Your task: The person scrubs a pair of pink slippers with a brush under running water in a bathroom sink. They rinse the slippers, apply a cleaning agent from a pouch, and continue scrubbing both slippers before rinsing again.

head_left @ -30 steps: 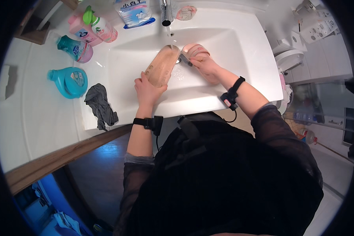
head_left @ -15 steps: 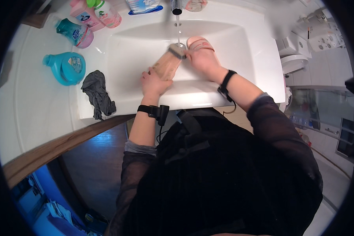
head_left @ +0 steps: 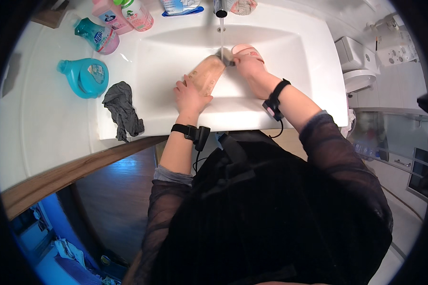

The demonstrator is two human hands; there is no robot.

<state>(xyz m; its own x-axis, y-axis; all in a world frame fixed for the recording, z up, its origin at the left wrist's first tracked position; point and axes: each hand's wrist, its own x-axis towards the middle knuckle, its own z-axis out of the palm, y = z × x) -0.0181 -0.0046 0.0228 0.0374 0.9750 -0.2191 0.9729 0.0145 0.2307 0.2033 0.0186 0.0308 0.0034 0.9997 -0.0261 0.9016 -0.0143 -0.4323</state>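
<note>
Forward and low, left hand point(head_left: 191, 98) around slipper's point(head_left: 208, 71) near end, right hand point(head_left: 248, 66) around brush point(head_left: 227, 58).

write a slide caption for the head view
Left hand holds a slipper in the sink, right hand holds a brush at its far end, water running from the tap.

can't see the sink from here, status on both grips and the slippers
Left grip holding sole-up slipper. Right grip on brush at its far end, by running water. Second slipper partly hidden by right grip.
</note>
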